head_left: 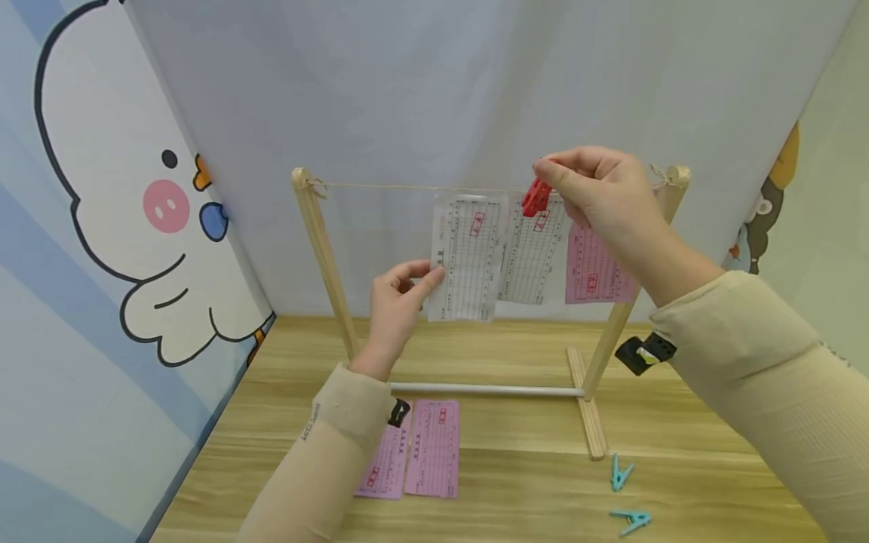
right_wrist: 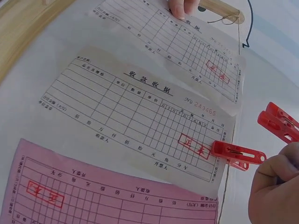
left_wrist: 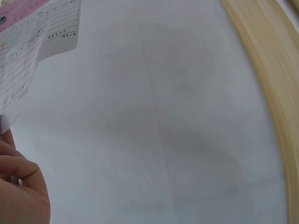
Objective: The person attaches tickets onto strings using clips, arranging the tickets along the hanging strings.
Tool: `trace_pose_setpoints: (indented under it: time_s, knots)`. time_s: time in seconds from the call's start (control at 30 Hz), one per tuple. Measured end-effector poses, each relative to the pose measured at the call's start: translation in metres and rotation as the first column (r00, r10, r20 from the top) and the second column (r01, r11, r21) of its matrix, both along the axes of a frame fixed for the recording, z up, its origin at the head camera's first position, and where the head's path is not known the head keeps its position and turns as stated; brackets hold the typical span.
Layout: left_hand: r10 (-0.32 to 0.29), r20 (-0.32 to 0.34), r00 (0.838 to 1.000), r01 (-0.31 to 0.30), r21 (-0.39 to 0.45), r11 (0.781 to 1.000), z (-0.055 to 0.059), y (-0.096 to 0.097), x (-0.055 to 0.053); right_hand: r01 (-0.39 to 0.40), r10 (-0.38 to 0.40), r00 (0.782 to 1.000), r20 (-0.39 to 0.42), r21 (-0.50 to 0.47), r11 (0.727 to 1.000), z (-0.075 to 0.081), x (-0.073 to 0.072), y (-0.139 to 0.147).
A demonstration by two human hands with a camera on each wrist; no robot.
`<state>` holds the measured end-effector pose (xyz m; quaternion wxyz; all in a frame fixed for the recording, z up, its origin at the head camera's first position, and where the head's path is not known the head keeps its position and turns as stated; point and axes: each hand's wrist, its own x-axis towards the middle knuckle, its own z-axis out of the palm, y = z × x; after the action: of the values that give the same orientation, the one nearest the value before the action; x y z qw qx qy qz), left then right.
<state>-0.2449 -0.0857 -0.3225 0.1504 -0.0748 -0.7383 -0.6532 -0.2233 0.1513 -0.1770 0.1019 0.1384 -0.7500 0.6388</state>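
Over wood-grain table [head_left: 516, 467], held slip [head_left: 468, 264], pale backdrop [head_left: 380, 90]

1) Yellow-brown, wood-grained table [head_left: 523, 483]
2) Pale grey-white cloth backdrop [head_left: 265, 98], softly creased, behind the table
3) Black-outlined white cartoon bird [head_left: 109, 136] with pink cheek and orange beak, on the blue-and-white panel [head_left: 41, 362] at left
4) Dark grey cartoon figure [head_left: 762, 230], partly shown, edging the pale greenish panel [head_left: 828, 249] at right

On the wood-grain table [head_left: 523, 483] before me stands a wooden frame [head_left: 489, 390], with two printed pink slips [head_left: 434, 451] lying side by side nearer me and two teal clothespins [head_left: 635, 519] near each other to my right.
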Motion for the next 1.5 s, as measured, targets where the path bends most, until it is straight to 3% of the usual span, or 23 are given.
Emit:
trace_pose_setpoints:
  time_s: [0.27,0.53,1.03,1.5]
  knots:
    - [-0.015,0.002,1.0,0.015,0.014,1.0,-0.001,0.004,-0.001,-0.027,0.027,1.0,-0.003,-0.036,0.999,0.015,-0.011,-0.022]
    - [-0.008,0.004,1.0,0.008,0.02,1.0,0.0,0.003,-0.002,-0.007,0.01,0.998,-0.056,0.048,0.999,0.02,-0.021,-0.044]
    - [-0.011,0.011,1.0,0.011,0.024,1.0,0.002,0.002,-0.003,-0.015,0.022,0.999,-0.03,0.222,0.975,0.016,-0.032,-0.063]
    - [-0.012,0.026,1.0,0.012,0.023,1.0,0.001,0.002,-0.005,-0.008,0.003,1.0,0.021,0.249,0.969,0.011,-0.039,-0.065]
